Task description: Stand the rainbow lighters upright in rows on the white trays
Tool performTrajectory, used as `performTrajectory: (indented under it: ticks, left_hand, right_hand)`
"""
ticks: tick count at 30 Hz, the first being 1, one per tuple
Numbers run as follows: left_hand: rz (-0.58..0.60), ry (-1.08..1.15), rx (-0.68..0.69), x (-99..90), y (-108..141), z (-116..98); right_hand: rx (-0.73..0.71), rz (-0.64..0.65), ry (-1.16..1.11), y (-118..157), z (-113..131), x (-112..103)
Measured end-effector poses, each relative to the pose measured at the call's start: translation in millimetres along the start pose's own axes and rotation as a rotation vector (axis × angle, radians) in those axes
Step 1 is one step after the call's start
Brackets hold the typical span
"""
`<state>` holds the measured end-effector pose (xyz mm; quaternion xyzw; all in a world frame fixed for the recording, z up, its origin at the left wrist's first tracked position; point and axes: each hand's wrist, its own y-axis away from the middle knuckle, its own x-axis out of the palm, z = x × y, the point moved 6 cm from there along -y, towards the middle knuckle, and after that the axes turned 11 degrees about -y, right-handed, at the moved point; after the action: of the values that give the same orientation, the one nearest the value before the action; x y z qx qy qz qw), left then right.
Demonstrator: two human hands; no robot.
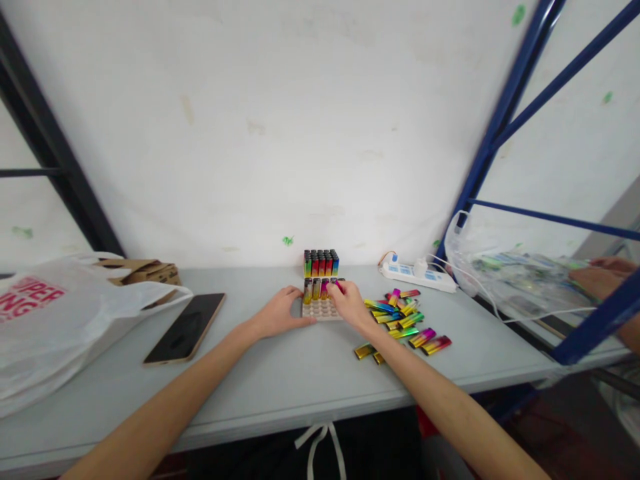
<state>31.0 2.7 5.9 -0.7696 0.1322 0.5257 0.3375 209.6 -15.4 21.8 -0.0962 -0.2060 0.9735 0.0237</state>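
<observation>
A pale tray with rows of round holes [320, 311] lies on the table, with a row of upright metallic lighters [316, 288] along its back. My left hand [281, 312] rests at the tray's left edge, thumb stretched along the front and fingers apart, holding nothing. Over the tray's right part, my right hand [349, 301] pinches a purple lighter [339, 287] near the row. Behind the tray stands a block of upright multicoloured lighters [321, 263]. A loose pile of shiny lighters [400, 317] lies to the right, partly behind my right forearm.
A phone [186, 328] and a white plastic bag [75, 320] lie on the left, beside brown cardboard [145, 272]. At the back right is a power strip [419, 275] with a cable. Past the blue frame [493, 147], another person's arm [607, 277] shows.
</observation>
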Motion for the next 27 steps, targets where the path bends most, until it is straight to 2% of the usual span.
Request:
performTrajectory:
  ticks: [9,13,18,24,27]
  left_hand:
    - [0.009,-0.01,-0.006,-1.9,0.5,-3.1]
    - [0.015,0.008,-0.004,-0.8,0.7,-2.3]
    - [0.011,0.019,-0.002,-0.7,1.1,-1.4]
    - [0.03,0.004,0.004,-0.8,0.6,-3.3]
    - [0.032,0.004,0.009,0.7,0.2,-2.4]
  right_hand:
    - [-0.027,0.059,-0.028,2.4,4.7,4.9]
    - [0.009,0.029,0.005,1.8,0.8,3.9]
    - [-0.02,0.022,0.061,1.4,2.9,2.2]
    - [-0.136,0.1,0.146,7.4,17.2,4.0]
    - [-0.251,0.154,0.245,10.1,26.0,5.4]
